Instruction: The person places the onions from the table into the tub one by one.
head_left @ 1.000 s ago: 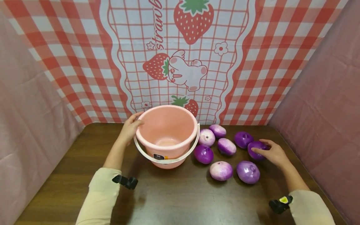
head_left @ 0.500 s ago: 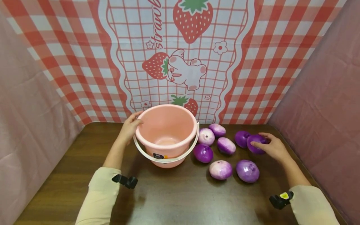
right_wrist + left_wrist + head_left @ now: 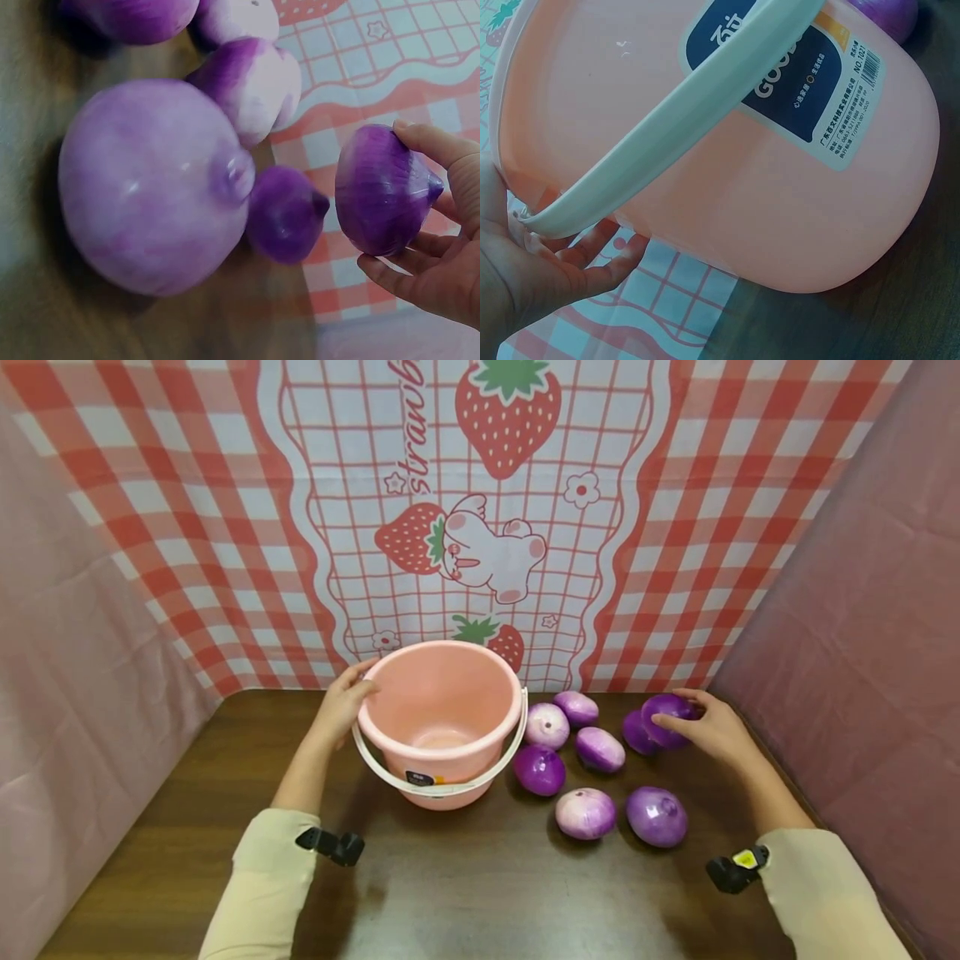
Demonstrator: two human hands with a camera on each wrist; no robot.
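Note:
A pink bucket (image 3: 442,768) with a white handle (image 3: 667,127) stands on the table, its inside bare. At its left side my left hand (image 3: 341,706) grips the rim, thumb over the edge and fingers outside, near the handle's end. My right hand (image 3: 716,727) holds a dark purple onion (image 3: 382,191) between thumb and fingers, raised off the table. Just behind and left of it sits another dark purple onion (image 3: 285,214), partly hidden in the head view. Closer to the front lies a large pale purple onion (image 3: 657,817).
Several more onions lie between bucket and right hand, among them a white-and-purple onion (image 3: 586,814) and a purple onion (image 3: 539,770) close beside the bucket. A checked strawberry cloth (image 3: 495,543) hangs behind the brown table (image 3: 450,893). Pink curtains (image 3: 840,610) flank both sides.
My right hand has lifted the dark purple onion from the table and moved it up and slightly left, over its neighbour. The left hand and bucket have stayed in place.

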